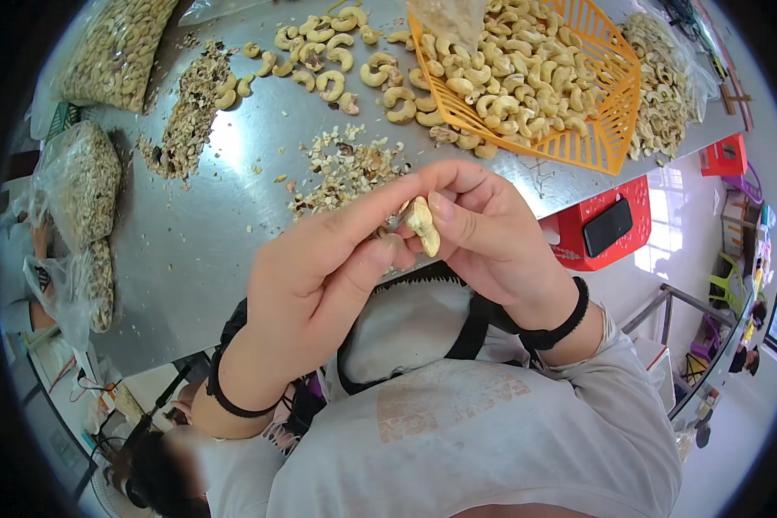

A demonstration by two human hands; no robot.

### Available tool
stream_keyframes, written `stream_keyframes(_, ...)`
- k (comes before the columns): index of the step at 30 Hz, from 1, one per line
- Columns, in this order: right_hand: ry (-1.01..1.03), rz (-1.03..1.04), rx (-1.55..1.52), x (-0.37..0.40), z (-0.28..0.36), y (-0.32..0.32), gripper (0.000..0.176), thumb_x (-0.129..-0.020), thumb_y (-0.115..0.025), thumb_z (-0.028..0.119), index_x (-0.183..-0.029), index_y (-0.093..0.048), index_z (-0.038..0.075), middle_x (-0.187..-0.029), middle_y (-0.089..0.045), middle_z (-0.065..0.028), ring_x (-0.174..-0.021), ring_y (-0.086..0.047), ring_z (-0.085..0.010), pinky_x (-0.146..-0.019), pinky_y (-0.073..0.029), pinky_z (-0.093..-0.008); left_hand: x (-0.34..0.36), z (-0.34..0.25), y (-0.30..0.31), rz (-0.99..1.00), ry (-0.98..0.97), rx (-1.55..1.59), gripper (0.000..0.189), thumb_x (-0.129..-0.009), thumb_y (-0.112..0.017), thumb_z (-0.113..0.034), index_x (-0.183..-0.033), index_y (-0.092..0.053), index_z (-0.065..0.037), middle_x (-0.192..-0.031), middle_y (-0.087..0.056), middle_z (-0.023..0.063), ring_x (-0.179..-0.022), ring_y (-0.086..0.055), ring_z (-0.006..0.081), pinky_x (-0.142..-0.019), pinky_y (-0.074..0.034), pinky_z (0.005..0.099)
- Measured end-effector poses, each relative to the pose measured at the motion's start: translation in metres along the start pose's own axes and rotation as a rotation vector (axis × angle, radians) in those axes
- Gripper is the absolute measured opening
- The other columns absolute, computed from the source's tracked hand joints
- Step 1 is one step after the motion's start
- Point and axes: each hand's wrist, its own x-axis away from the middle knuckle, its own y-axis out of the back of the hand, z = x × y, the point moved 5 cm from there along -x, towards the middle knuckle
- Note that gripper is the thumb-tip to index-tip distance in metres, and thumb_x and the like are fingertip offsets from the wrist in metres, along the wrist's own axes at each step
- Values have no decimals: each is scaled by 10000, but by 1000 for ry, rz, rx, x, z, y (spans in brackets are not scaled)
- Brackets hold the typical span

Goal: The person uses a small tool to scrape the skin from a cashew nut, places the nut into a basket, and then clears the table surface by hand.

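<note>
head view: both hands raised over the near edge of the metal table (190, 259).
cashew (423, 226): pinched between the two hands; long axis runs near edge to far edge, a little tilted; far tip tucked among the fingertips, near tip free.
left hand (319, 276): forefinger and thumb closed narrow on the cashew's left side.
right hand (492, 229): thumb pressed on the nut's right side, other fingers curled behind it.
orange basket (617, 104): far right corner, heaped with cashews.
loose cashews (328, 56): far edge, left of the basket.
broken bits (345, 168): mid-table, just beyond the hands.
bags of nuts (82, 186): left edge.
</note>
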Motion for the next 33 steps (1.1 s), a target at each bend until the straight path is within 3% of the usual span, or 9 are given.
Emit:
stream_keyframes(9, -8, -2, 18, 0, 1, 2, 151, -800, -512, 95, -924, -511, 9, -846, -563, -51, -754, -525, -102, -679, -418, -227, 0, 4, -2, 104, 121, 159, 353, -796, -443, -67, -1140, -434, 6, -704, -563, 36, -509, -392, 21, -459, -316, 147)
stream_keyframes(15, 15, 30, 25, -1, 0, 1, 134, -799, -511, 85, -909, -510, 8, -821, -563, -54, -742, -531, -105, -676, -419, -220, -1, 0, 1, 45, -93, 6, 307, -789, -443, -43, -1089, -489, 0, -699, -561, 38, -501, -397, 29, -454, -316, 156)
stream_keyframes(17, 7, 13, 59, -2, 0, 1, 130, -797, -513, 81, -905, -511, 7, -814, -564, -52, -726, -529, -99, -668, -420, -218, -2, -1, 4, 79, 23, -24, 295, -779, -463, 8, -1071, -500, -14, -807, -588, 89, -692, -566, 125, -609, -433, 213)
stream_keyframes(21, -14, 2, 80, -4, 0, 0, 134, -791, -525, 87, -896, -513, 5, -810, -565, -49, -719, -525, -91, -658, -420, -212, -2, 9, 1, 24, 170, 140, 297, -761, -503, -14, -1057, -513, -26, -786, -583, 79, -672, -557, 125, -585, -423, 210)
stream_keyframes(24, -4, -48, 160, -4, 0, 2, 147, -784, -542, 105, -888, -515, 5, -806, -566, -46, -712, -525, -86, -647, -419, -203, -2, 11, -1, -13, 109, 152, 297, -737, -548, -39, -1033, -530, -45, -760, -574, 68, -632, -537, 124, -562, -410, 210)
stream_keyframes(33, -30, -52, 201, -3, 1, -1, 191, -786, -542, 125, -928, -502, 4, -813, -566, -49, -682, -521, -90, -622, -427, -204, -9, 1, 8, -168, -83, -282, 253, -711, -569, -40, -961, -561, -71, -738, -564, 68, -596, -509, 152, -537, -396, 230)
